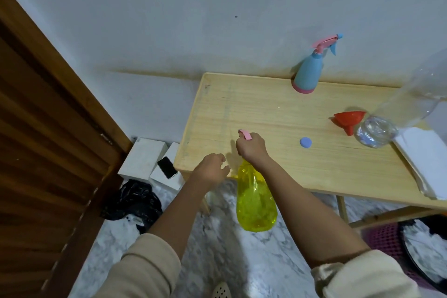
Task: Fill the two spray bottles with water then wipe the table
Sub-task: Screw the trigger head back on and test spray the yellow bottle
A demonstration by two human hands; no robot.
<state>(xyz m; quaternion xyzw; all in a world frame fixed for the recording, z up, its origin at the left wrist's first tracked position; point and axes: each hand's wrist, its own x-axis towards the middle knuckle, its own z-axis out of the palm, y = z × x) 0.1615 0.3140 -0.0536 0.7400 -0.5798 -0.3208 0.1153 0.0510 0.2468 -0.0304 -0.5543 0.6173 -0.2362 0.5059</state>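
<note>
Gripping the yellow spray bottle [256, 198] head, right hand [251, 147] fingers wrapped; left hand [211, 168] loosely curled, empty

Right hand [251, 147] around yellow spray bottle [255, 201] head, left hand [212, 168] loose beside it.

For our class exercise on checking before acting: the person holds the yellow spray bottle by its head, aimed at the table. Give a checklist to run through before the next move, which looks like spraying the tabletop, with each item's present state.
1. Right hand grips the head of the yellow spray bottle: ok.
2. Nozzle aimed over the table: ok.
3. Left hand free and holding nothing: ok.
4. Water inside the yellow bottle: cannot tell.
5. Tabletop cleared for wiping: not ok; the blue spray bottle, red funnel, blue cap and clear water bottle stand or lie on it.
6. White cloth at hand on the table's right end: ok.
</note>
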